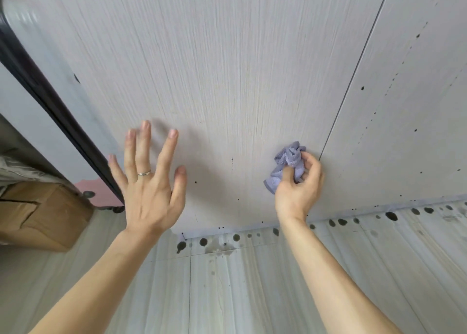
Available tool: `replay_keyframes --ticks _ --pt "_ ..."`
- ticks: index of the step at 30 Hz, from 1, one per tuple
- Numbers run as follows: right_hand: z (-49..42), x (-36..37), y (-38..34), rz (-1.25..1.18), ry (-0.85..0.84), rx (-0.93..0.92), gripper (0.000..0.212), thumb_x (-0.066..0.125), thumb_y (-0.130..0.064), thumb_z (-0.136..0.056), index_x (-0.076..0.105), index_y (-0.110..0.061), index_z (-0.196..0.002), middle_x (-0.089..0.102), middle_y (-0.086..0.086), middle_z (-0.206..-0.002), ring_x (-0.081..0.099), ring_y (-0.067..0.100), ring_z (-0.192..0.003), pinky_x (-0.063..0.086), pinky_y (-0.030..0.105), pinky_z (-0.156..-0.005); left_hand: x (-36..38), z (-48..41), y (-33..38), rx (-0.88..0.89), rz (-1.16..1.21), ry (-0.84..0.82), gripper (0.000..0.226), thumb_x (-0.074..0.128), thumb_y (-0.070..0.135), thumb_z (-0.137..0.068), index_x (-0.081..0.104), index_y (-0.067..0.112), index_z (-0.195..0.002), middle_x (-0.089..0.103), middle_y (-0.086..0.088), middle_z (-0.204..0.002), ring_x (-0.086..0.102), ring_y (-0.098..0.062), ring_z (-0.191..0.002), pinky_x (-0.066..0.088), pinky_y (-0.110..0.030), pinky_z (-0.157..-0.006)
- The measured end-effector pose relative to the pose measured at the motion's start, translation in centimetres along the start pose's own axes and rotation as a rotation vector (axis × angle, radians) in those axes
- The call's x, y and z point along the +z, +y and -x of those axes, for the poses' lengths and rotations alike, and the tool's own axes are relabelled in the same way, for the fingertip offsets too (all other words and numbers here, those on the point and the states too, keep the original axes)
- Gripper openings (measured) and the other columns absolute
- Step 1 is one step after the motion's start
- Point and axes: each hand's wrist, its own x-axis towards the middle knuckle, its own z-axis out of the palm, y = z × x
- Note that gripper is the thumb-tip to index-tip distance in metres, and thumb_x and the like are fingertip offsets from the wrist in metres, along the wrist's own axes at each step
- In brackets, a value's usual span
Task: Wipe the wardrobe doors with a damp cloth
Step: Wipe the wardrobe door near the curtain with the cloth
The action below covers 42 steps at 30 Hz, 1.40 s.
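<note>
the right hand [300, 184] grips the bunched purple cloth [288, 164] against the wardrobe door [227, 68]. the cloth bulges above and left of its fingers, and the door seam [353, 68] runs just right of them. the left hand [149, 182] is spread with straight fingers, well left of the cloth. the cardboard box [43, 215] hides its contents.

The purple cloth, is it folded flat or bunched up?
Bunched up: the purple cloth is crumpled into a wad, gripped by the right hand.
</note>
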Motion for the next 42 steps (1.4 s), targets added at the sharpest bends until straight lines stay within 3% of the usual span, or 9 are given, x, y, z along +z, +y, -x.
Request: replay_keyframes --ticks 4,9,15,19,23,28,33,38,42 --pt "1.7 1.7 -1.6 0.037 -0.046 -0.153 0.038 0.057 0.003 -0.085 0.065 -0.023 -0.111 0.046 -0.008 -0.110 0.053 -0.007 -0.097 0.042 0.013 -0.085 -1.4 2.6 -0.9 -0.499 0.280 0.007 0.065 0.044 0.016 -0.102 0.017 0.028 -0.160 0.011 -0.005 -0.168 0.013 0.007 -0.146 0.016 -0.047 -0.121" --pt "4.8 1.6 1.4 0.299 -0.494 -0.593 0.041 0.056 0.007 -0.081 0.072 -0.020 -0.107 0.042 -0.008 -0.111 0.052 0.009 -0.091 0.050 0.034 -0.073 -1.6 3.0 -1.1 -0.836 0.592 -0.195 0.057 0.038 0.024 -0.108 0.021 0.052 -0.154 0.048 0.005 -0.151 0.048 -0.011 -0.134 0.037 -0.016 -0.092" --pt "2.4 3.6 -4.3 0.136 -0.226 -0.698 0.039 0.054 0.013 -0.083 0.074 -0.009 -0.108 0.045 0.005 -0.111 0.045 0.005 -0.095 0.036 0.010 -0.091 -2.0 3.5 -2.6 -0.838 0.624 -0.216 0.055 0.041 0.021 -0.108 0.029 0.053 -0.152 0.052 0.006 -0.149 0.050 -0.002 -0.129 0.038 -0.008 -0.091" --pt "3.5 4.2 -2.8 0.249 -0.399 -0.915 0.033 0.053 0.000 -0.087 0.076 -0.016 -0.106 0.051 0.005 -0.110 0.054 0.021 -0.088 0.044 0.028 -0.080 -2.5 3.6 -3.8 -0.837 0.633 -0.243 0.060 0.043 0.009 -0.106 0.036 0.051 -0.149 0.053 0.007 -0.148 0.048 0.005 -0.121 0.049 -0.019 -0.098" --pt "4.2 2.7 2.8 0.660 -0.603 -1.229 0.047 0.078 -0.001 -0.064 0.075 -0.032 -0.100 0.060 -0.004 -0.099 0.053 0.022 -0.083 0.035 0.034 -0.074 -2.9 3.2 -4.3 -0.827 0.650 -0.277 0.078 0.040 -0.009 -0.098 0.038 0.053 -0.147 0.056 0.011 -0.144 0.056 -0.004 -0.126 0.046 -0.025 -0.105" --pt "5.2 4.8 -2.5 0.459 -0.467 -1.127 0.036 0.065 -0.004 -0.084 0.076 -0.028 -0.108 0.064 0.002 -0.104 0.057 0.026 -0.083 0.036 0.037 -0.073 -3.2 3.2 -5.3 -0.829 0.673 -0.336 0.089 0.035 -0.019 -0.085 0.045 0.043 -0.148 0.056 0.022 -0.139 0.056 0.001 -0.125 0.043 -0.024 -0.111" --pt "6.2 7.8 -5.0 0.410 -0.424 -1.239 0.033 0.062 -0.007 -0.089 0.075 -0.029 -0.110 0.066 0.000 -0.105 0.056 0.021 -0.086 0.036 0.037 -0.076 -3.1 3.7 -5.8 -0.884 0.713 -0.364 0.098 0.032 -0.024 -0.076 0.049 0.056 -0.130 0.055 0.052 -0.099 0.052 0.031 -0.088 0.040 0.001 -0.091" --pt "6.5 7.4 0.1 0.619 -0.676 -1.736 0.048 0.033 -0.003 -0.095 0.075 -0.026 -0.097 0.066 -0.005 -0.090 0.056 0.021 -0.068 0.032 0.034 -0.074 -2.7 3.8 -6.9 -0.824 0.726 -0.381 0.097 0.035 -0.022 -0.074 0.054 0.057 -0.127 0.055 0.048 -0.112 0.048 0.023 -0.113 0.034 0.005 -0.094" --pt "6.7 8.0 -1.8 0.591 -0.581 -1.705 0.043 0.038 -0.007 -0.097 0.075 -0.028 -0.104 0.067 -0.005 -0.096 0.058 0.020 -0.075 0.030 0.037 -0.076 -2.2 4.4 -8.3 -0.813 0.710 -0.450 0.087 0.038 -0.016 -0.077 0.058 0.043 -0.139 0.062 0.028 -0.130 0.046 0.014 -0.121 0.027 0.011 -0.088"
